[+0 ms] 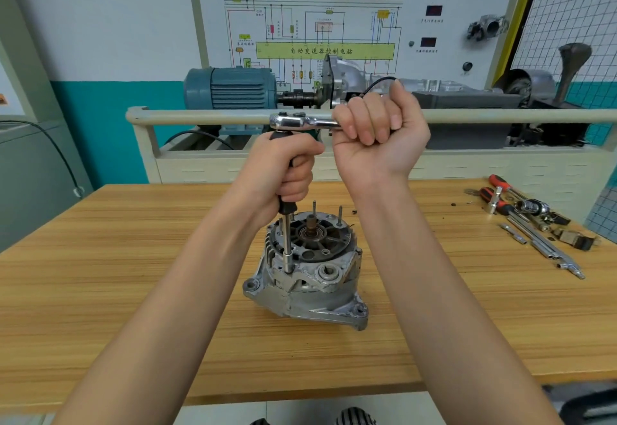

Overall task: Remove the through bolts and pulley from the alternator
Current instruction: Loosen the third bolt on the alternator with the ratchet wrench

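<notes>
A grey alternator (pixel 310 287) stands on end in the middle of the wooden table (pixel 117 274), its open end facing up, with two thin bolts (pixel 340 215) sticking up at its far rim. A socket on a long extension bar (pixel 287 244) sits upright on the alternator's near-left edge. My left hand (pixel 288 171) grips the bar's black handle. A chrome ratchet wrench (pixel 293 121) is fitted on top of it, lying level. My right hand (pixel 377 134) grips the ratchet's handle, fist closed, palm toward me.
Loose tools lie at the table's right side: red-handled screwdrivers (pixel 500 184), sockets (pixel 531 207) and extension bars (pixel 541 244). Behind the table stands a training bench with a blue electric motor (pixel 230 89), a gearbox and a wiring diagram board (pixel 317 30).
</notes>
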The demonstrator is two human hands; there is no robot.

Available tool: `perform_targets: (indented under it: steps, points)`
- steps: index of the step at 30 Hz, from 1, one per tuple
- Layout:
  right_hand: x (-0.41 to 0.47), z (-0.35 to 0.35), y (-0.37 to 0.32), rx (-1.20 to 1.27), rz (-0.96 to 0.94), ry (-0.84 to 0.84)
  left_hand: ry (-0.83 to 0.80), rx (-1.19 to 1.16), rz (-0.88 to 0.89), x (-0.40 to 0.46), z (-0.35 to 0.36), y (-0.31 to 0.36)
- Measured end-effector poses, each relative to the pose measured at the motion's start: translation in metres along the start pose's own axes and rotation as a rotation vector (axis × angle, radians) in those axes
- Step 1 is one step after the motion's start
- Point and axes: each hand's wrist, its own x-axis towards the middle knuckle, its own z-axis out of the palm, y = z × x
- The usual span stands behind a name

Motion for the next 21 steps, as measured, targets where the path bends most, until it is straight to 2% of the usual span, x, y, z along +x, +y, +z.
perform_targets:
  steps: [6,9,12,17,19,21]
  points:
    - [-0.029,0.019,0.026,-0.458,-0.401,-0.192,0.373,0.056,0.093,0.003,0.012,-0.005]
    - [-0.037,0.022,0.033,-0.526,-0.516,-0.226,0.419,0.079,0.136,0.003,0.016,-0.008]
    - [-0.028,0.022,0.019,-0.422,-0.322,-0.227,0.352,0.075,0.147,0.000,0.010,-0.008]
    - [0.006,0.012,0.000,-0.102,0.102,-0.044,-0.038,-0.065,0.076,-0.005,-0.010,0.000]
    - [0.015,0.004,0.002,0.043,0.174,0.026,-0.129,-0.089,0.038,-0.005,-0.010,-0.001]
    - [0.016,0.001,0.003,0.112,0.165,0.055,-0.118,-0.066,0.013,-0.004,-0.006,-0.002]
